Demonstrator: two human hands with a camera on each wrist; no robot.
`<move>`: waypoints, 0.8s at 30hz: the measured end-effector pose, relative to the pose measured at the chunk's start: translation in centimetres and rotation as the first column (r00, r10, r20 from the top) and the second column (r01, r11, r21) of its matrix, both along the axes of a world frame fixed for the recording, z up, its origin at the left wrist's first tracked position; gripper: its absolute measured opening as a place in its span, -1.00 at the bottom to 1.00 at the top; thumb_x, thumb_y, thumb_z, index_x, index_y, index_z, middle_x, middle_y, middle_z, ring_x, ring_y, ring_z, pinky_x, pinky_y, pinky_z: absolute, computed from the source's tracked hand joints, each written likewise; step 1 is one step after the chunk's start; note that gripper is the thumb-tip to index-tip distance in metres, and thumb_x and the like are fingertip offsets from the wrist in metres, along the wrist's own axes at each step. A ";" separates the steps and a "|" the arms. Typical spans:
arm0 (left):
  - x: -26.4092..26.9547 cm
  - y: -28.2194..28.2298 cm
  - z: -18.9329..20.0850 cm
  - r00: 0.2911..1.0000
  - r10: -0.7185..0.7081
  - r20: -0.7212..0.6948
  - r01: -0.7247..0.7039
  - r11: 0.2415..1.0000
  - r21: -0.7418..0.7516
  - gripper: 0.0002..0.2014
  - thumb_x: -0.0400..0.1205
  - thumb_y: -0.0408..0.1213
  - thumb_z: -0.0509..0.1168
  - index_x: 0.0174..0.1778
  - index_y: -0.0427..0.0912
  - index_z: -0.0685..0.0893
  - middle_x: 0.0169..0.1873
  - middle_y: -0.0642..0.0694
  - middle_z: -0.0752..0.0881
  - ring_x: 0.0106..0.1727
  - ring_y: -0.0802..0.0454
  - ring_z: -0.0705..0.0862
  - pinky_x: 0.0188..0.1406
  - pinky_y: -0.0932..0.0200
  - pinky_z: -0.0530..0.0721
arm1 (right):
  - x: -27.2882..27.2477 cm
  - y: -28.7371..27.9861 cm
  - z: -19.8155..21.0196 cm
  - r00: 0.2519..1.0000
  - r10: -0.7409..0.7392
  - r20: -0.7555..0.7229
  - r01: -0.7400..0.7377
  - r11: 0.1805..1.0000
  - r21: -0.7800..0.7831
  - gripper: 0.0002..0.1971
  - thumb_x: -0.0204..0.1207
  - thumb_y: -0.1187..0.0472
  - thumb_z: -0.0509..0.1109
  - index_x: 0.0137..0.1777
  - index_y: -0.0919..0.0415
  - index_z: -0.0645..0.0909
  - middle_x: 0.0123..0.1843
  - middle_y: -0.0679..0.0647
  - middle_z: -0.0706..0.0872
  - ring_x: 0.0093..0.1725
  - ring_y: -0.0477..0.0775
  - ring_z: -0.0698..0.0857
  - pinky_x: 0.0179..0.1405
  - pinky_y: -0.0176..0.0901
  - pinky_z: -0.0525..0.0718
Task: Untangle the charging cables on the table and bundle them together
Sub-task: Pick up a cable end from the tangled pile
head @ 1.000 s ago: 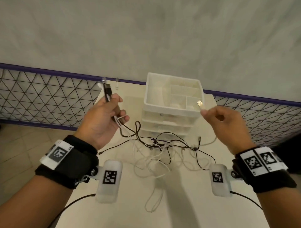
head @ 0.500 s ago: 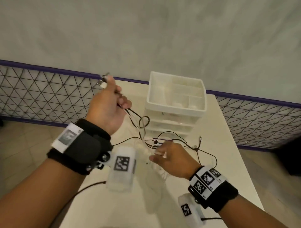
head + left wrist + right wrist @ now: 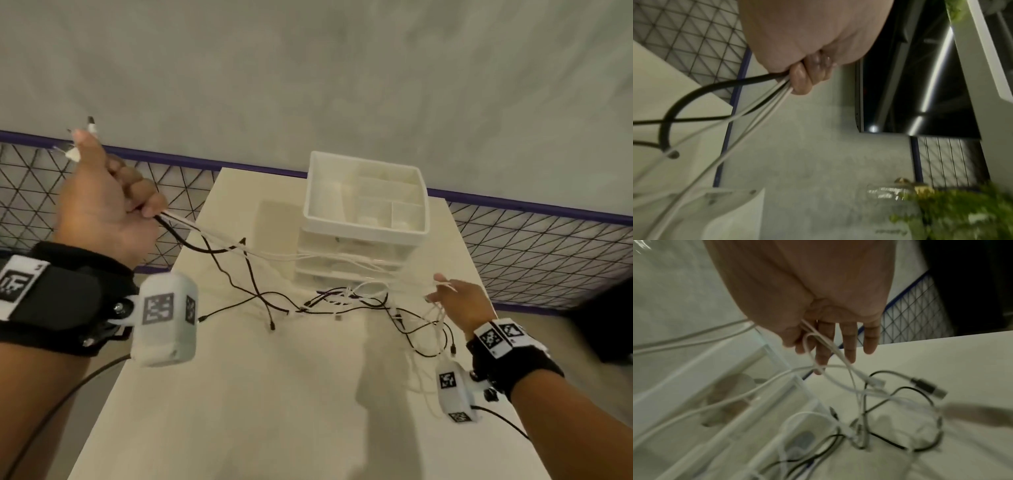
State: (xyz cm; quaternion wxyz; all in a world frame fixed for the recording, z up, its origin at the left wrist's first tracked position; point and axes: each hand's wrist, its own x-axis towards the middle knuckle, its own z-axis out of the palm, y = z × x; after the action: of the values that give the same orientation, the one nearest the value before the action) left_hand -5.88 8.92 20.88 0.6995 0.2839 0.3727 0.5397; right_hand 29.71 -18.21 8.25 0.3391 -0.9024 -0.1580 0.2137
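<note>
My left hand [image 3: 137, 198] is raised at the far left and grips a bunch of black and white charging cables [image 3: 764, 104]; their plug ends [image 3: 82, 140] stick out above the fist. White strands run taut from it across the organiser front to my right hand [image 3: 445, 291], low at the table's right. There the thumb pinches white cables [image 3: 838, 356] against straight fingers [image 3: 849, 344]. The tangle [image 3: 342, 301] of black and white cables lies on the table between the hands. A black cable with a USB plug [image 3: 929, 387] loops under the right hand.
A white stacked drawer organiser [image 3: 366, 212] stands at the back middle of the cream table [image 3: 274, 411], close behind the tangle. A black wire-mesh fence [image 3: 531, 246] with a purple rail runs behind and beside the table. A dark object [image 3: 603, 322] sits on the floor at right.
My left hand has risen and swung left, pulling its cables taut. My right hand has moved from the middle of the tangle out to the right, drawing white cables with it.
</note>
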 end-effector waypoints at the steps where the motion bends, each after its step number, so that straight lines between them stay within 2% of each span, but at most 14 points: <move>1: 0.2 -0.3 -0.2 0.999 -0.020 -0.050 0.022 0.999 0.039 -0.51 0.69 0.27 0.11 -0.43 0.02 0.38 -0.61 0.10 0.24 -0.62 0.14 0.16 -0.67 0.24 0.22 | -0.3 0.4 0.9 1.000 -0.017 0.022 0.016 0.999 0.050 -0.70 0.65 0.01 0.30 0.18 0.11 0.78 -0.07 0.13 0.89 -0.05 0.10 0.76 0.06 -0.06 0.59; 3: 1.2 -1.6 -0.5 0.980 -0.070 -0.188 0.092 0.990 0.111 -0.57 0.70 0.22 0.16 -0.38 0.02 0.40 -0.59 0.11 0.27 -0.59 0.15 0.18 -0.64 0.23 0.25 | -1.6 1.7 3.3 0.987 0.057 0.147 -0.068 0.995 0.069 -0.61 0.70 -0.10 0.18 0.29 0.02 0.75 -0.05 0.12 0.88 0.05 0.13 0.79 0.21 0.03 0.67; 4: 1.9 -2.4 -0.6 0.957 -0.094 -0.276 0.138 0.980 0.145 -0.59 0.71 0.18 0.18 -0.36 0.03 0.40 -0.60 0.12 0.29 -0.59 0.16 0.21 -0.61 0.23 0.27 | -2.5 2.5 4.7 0.967 0.120 0.225 -0.137 0.988 0.064 -0.57 0.71 -0.15 0.14 0.24 0.01 0.77 -0.03 0.13 0.87 0.06 0.18 0.79 0.22 0.07 0.70; 6: 3.3 -4.0 -0.6 0.894 -0.119 -0.431 0.227 0.952 0.207 -0.62 0.71 0.14 0.23 -0.35 0.04 0.42 -0.63 0.14 0.35 -0.58 0.17 0.27 -0.56 0.20 0.31 | -4.8 3.8 7.6 0.919 0.210 0.333 -0.256 0.961 0.102 -0.46 0.69 -0.25 0.15 -0.10 0.13 0.80 -0.16 0.19 0.83 -0.13 0.26 0.77 0.02 0.11 0.76; 7: 3.9 -4.8 -0.5 0.869 -0.142 -0.475 0.279 0.932 0.232 -0.63 0.70 0.12 0.25 -0.35 0.04 0.42 -0.64 0.14 0.36 -0.57 0.17 0.28 -0.53 0.19 0.32 | -5.9 4.4 8.9 0.900 0.234 0.368 -0.299 0.946 0.129 -0.43 0.67 -0.26 0.20 -0.24 0.22 0.73 -0.27 0.20 0.79 -0.23 0.28 0.74 -0.10 0.08 0.74; 10: 6.1 -7.9 0.1 0.751 -0.243 -0.614 0.500 0.817 0.287 -0.62 0.63 0.14 0.34 -0.37 0.02 0.46 -0.61 0.19 0.40 -0.57 0.20 0.32 -0.51 0.24 0.39 | -8.7 5.8 11.7 0.821 0.338 0.460 -0.434 0.893 0.118 -0.53 0.63 -0.12 0.38 -0.38 0.22 0.57 -0.47 0.05 0.65 -0.46 0.07 0.59 -0.40 -0.17 0.58; 12: 7.8 -10.3 0.4 0.633 -0.295 -0.716 0.645 0.713 0.276 -0.64 0.48 0.19 0.46 -0.31 -0.03 0.61 -0.61 0.21 0.44 -0.62 0.27 0.34 -0.60 0.37 0.40 | -10.4 6.9 12.3 0.769 0.411 0.489 -0.516 0.851 0.096 -0.66 0.58 0.03 0.47 -0.35 0.18 0.58 -0.45 -0.03 0.64 -0.46 -0.07 0.57 -0.47 -0.33 0.55; 14: 9.3 -12.5 0.0 0.498 -0.421 -0.758 0.798 0.564 0.212 -0.60 0.40 0.16 0.53 -0.07 -0.08 0.74 -0.61 0.22 0.51 -0.64 0.33 0.43 -0.58 0.52 0.37 | -11.2 7.9 12.4 0.750 0.434 0.500 -0.559 0.820 0.127 -0.82 0.46 0.25 0.51 -0.32 0.13 0.59 -0.41 -0.07 0.68 -0.42 -0.12 0.62 -0.44 -0.23 0.58; 15: 9.7 -13.1 -0.5 0.455 -0.474 -0.754 0.838 0.513 0.184 -0.67 0.43 0.08 0.55 -0.06 -0.06 0.75 -0.62 0.25 0.59 -0.60 0.37 0.53 -0.52 0.56 0.40 | -11.2 8.2 12.2 0.775 0.416 0.476 -0.549 0.817 0.180 -0.84 0.40 0.32 0.51 -0.30 0.11 0.60 -0.45 -0.11 0.66 -0.47 -0.18 0.58 -0.48 -0.25 0.52; 17: 9.9 -13.5 -1.3 0.453 -0.498 -0.740 0.835 0.529 0.155 -0.84 0.53 -0.13 0.54 -0.28 -0.03 0.70 -0.66 0.27 0.60 -0.60 0.36 0.55 -0.49 0.45 0.43 | -10.4 8.1 11.6 0.854 0.358 0.378 -0.486 0.809 0.332 -0.84 0.41 0.32 0.56 -0.23 0.10 0.64 -0.53 -0.11 0.56 -0.57 -0.15 0.44 -0.54 -0.24 0.41; 19: 9.3 -12.5 -1.8 0.482 -0.488 -0.727 0.777 0.622 0.097 -0.74 0.56 -0.26 0.48 -0.44 -0.07 0.63 -0.73 0.18 0.45 -0.67 0.21 0.38 -0.57 0.24 0.31 | -9.3 7.4 10.9 0.874 0.351 0.336 -0.467 0.797 0.382 -0.87 0.49 0.17 0.58 -0.17 0.11 0.67 -0.52 -0.02 0.53 -0.53 -0.03 0.43 -0.51 -0.17 0.41; 20: 8.9 -11.7 -1.7 0.522 -0.470 -0.712 0.732 0.675 0.092 -0.75 0.57 -0.27 0.46 -0.44 -0.09 0.64 -0.74 0.17 0.40 -0.66 0.15 0.32 -0.58 0.23 0.26 | -8.4 6.9 10.1 0.860 0.378 0.342 -0.488 0.806 0.335 -0.87 0.52 0.10 0.56 -0.15 0.11 0.69 -0.50 0.02 0.55 -0.51 -0.01 0.45 -0.47 -0.13 0.45; 22: 7.9 -9.8 -0.8 0.625 -0.432 -0.650 0.648 0.752 0.123 -0.79 0.63 -0.25 0.39 -0.34 -0.14 0.64 -0.73 0.17 0.36 -0.67 0.16 0.27 -0.64 0.28 0.24 | -6.9 5.7 7.9 0.835 0.442 0.328 -0.512 0.842 0.167 -0.79 0.60 0.00 0.45 -0.12 0.13 0.73 -0.43 0.09 0.66 -0.48 -0.03 0.55 -0.36 -0.10 0.58; 24: 6.8 -8.0 0.6 0.709 -0.421 -0.565 0.598 0.784 0.167 -0.76 0.68 -0.25 0.34 -0.32 -0.15 0.60 -0.72 0.16 0.31 -0.69 0.20 0.22 -0.69 0.33 0.23 | -5.7 4.3 4.9 0.848 0.462 0.260 -0.487 0.872 0.038 -0.71 0.66 -0.04 0.34 -0.10 0.12 0.78 -0.36 0.06 0.74 -0.40 -0.02 0.67 -0.25 -0.10 0.64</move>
State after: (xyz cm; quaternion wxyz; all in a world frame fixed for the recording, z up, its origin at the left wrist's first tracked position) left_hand 0.95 0.93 21.44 0.6420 0.6217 0.3469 0.2846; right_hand 24.01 -13.94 13.15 0.2998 -0.8357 -0.4273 0.1705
